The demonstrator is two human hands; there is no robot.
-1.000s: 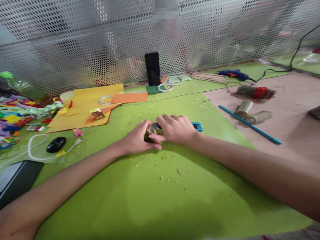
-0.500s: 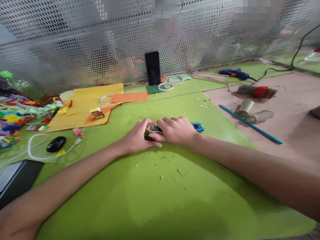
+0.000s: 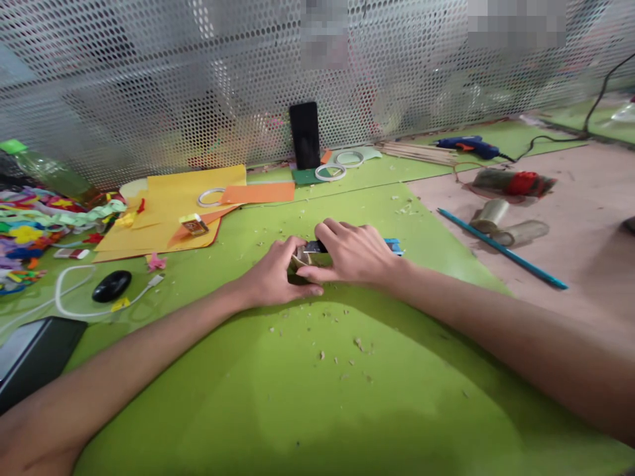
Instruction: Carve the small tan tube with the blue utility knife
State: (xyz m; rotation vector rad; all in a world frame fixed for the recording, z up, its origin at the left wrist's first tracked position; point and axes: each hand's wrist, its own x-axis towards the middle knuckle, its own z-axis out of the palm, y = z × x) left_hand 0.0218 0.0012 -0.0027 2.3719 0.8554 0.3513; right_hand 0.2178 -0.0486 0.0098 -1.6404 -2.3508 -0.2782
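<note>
My left hand (image 3: 278, 274) is closed round a short tan piece (image 3: 300, 258), perhaps bamboo, at the middle of the green table (image 3: 278, 383). My right hand (image 3: 354, 254) grips a blue cutter (image 3: 393, 246), whose blue end sticks out on the right past the hand. The cutter's dark front part shows between the two hands, at the tan piece. My right thumb lies against the tan piece. Small shavings (image 3: 358, 344) are scattered on the table around the hands.
Behind stands a phone (image 3: 305, 135) against a perforated metal screen (image 3: 198, 86). On the right lie a blue stick (image 3: 501, 248), tan tubes (image 3: 520, 232) and a glue gun (image 3: 469, 146). Yellow sheets (image 3: 193, 185), a mouse (image 3: 112, 285) and a cable (image 3: 74, 312) lie left.
My right hand has shifted slightly, its fingers lifted a little from the tan piece, and less of the cutter's blue end shows. My left hand has stayed nearly still.
</note>
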